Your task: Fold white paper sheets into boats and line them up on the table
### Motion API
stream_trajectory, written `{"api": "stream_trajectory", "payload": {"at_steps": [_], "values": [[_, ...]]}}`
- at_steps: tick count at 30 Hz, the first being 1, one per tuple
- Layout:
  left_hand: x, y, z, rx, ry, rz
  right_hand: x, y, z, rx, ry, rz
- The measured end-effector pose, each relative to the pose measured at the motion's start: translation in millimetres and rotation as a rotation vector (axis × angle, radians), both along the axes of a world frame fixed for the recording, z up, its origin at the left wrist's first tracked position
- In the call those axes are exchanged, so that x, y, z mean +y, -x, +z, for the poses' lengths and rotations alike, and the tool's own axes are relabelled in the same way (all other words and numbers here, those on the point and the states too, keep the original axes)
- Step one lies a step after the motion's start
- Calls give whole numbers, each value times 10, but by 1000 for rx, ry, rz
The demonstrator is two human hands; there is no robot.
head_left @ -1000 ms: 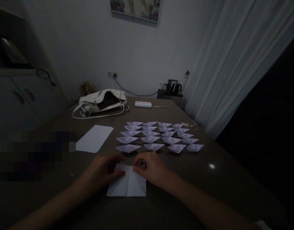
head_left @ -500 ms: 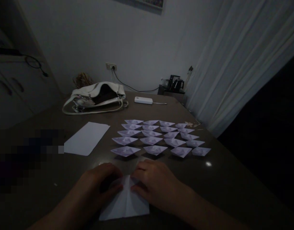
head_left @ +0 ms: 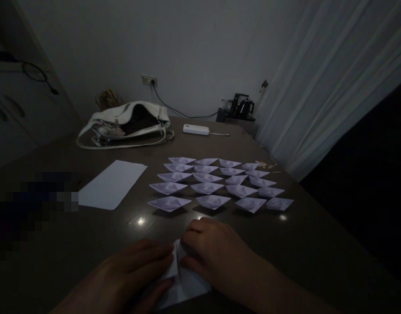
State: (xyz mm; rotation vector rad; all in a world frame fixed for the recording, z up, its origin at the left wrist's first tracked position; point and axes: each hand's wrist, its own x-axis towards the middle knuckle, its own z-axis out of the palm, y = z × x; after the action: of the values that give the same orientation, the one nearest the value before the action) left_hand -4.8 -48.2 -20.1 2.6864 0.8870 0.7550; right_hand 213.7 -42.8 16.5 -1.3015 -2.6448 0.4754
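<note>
1. We have the folded paper point(head_left: 187, 285) at the near side of the table point(head_left: 305, 253), below both hands. Thin, matte, white; a straight crease runs up its middle, with a flap on the left half.
2. Left hand point(head_left: 135, 272): unclenched, fingers out nearly straight and laid over the flap, thumb lower and apart from them. Tips reach the middle crease.
3. Right hand point(head_left: 216, 253): fingers curled, thumb and fingertips at the paper's upper right part. We can't tell whether it pinches the paper or only presses on it.
4. Beyond the hands we count twenty paper boats point(head_left: 207, 188): five rows of four, crisp folds, pointed ends, a small peak in the middle of each. They look pale lilac in this dim light. Columns run a bit uneven on the right.
5. Left of the boats: flat white sheets point(head_left: 111, 185), smooth, lying at a slant. We can't tell how many are stacked.
6. Table surface is dark brown, hard and glossy; we see bright light spots reflected in it.
7. Far side: a slouched white bag point(head_left: 130, 115), soft sides, mouth gaping, metal rings on the strap. To its right, a white power bank point(head_left: 195, 130), rounded block, short cable point(head_left: 220, 134) out of one end.
8. Behind: plain matte wall point(head_left: 193, 52); on the right, a sheer white curtain point(head_left: 305, 96) in long folds.
</note>
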Motion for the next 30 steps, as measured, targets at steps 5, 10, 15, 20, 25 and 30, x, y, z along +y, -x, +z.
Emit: {"api": "stream_trajectory", "payload": {"at_steps": [5,10,15,20,25,30], "values": [[2,-22,80,88,-40,-57,-3,3,36,-5,2,18],[5,-1,64,130,-120,-57,-13,-2,68,-11,21,4],[19,-6,50,100,-118,-66,-16,-15,60,27,9,23],[20,-6,49,149,-108,-72,-7,-9,87,28,11,37],[4,-3,63,156,-88,-79,-11,-2,99,23,23,23],[15,-7,87,147,-76,-94,-14,-24,63,41,-3,42]]}}
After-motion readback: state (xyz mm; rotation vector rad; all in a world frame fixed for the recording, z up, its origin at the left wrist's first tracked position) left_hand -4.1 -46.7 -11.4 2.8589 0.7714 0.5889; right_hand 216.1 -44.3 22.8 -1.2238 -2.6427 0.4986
